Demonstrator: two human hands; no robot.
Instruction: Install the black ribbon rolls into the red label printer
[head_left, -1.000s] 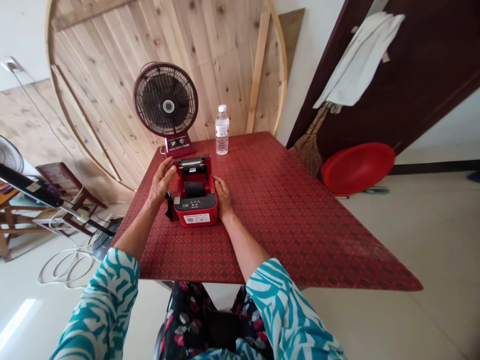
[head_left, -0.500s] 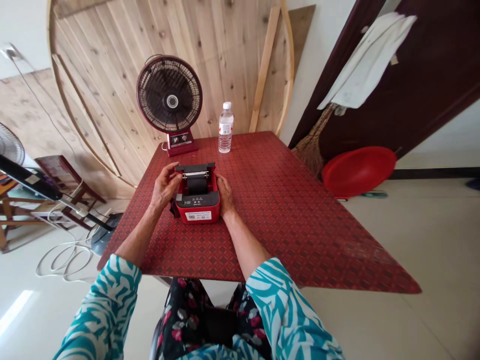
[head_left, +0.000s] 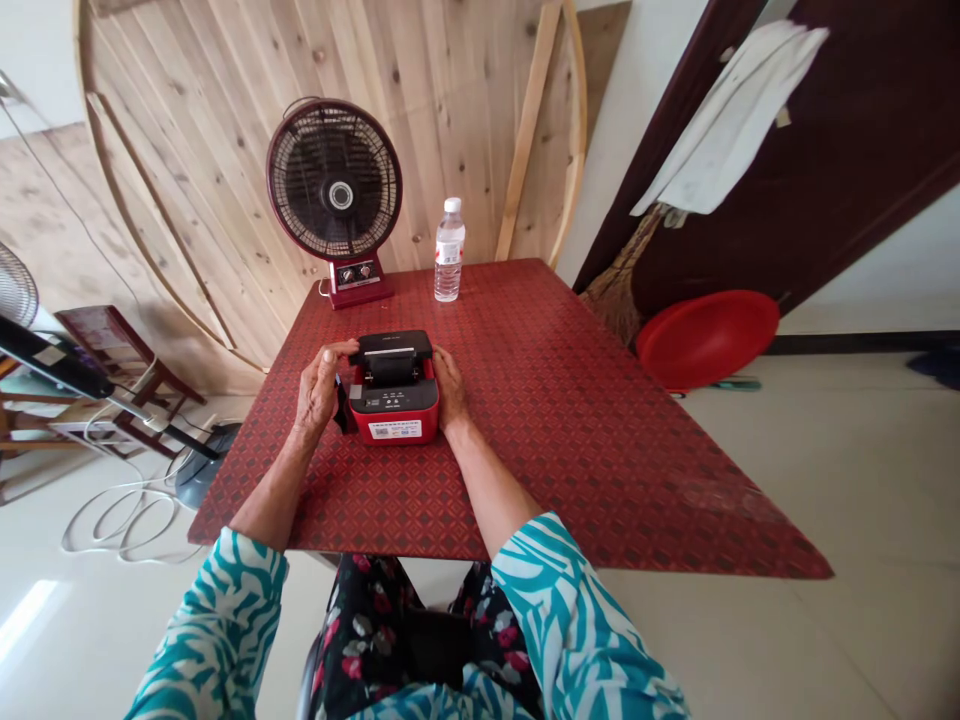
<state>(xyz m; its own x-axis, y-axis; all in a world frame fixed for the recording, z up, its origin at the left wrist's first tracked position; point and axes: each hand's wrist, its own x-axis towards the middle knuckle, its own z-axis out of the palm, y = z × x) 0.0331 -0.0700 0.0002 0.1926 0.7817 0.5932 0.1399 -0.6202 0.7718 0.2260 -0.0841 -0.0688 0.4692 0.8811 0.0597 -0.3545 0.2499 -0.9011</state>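
A small red and black label printer (head_left: 394,400) sits on the table in front of me, a white sticker on its near face. Its black lid (head_left: 394,342) is raised part way, leaning forward over the dark opening. My left hand (head_left: 318,390) is at the printer's left, fingers stretched out, the tips at the lid's left edge. Against the right side of the casing, my right hand (head_left: 450,388) holds the printer, its fingers partly hidden. A black strap (head_left: 342,405) hangs at the printer's left side.
The table (head_left: 570,420) has a red patterned cover. At its back stand a dark red fan (head_left: 336,190) and a water bottle (head_left: 448,255). A red basin (head_left: 709,340) and a broom (head_left: 622,290) are right of it. A cord (head_left: 112,520) lies coiled on the left floor.
The printer's lid has swung forward and down from a more upright position. My left hand's fingers have straightened along the lid's edge. My right hand has stayed at the printer's side.
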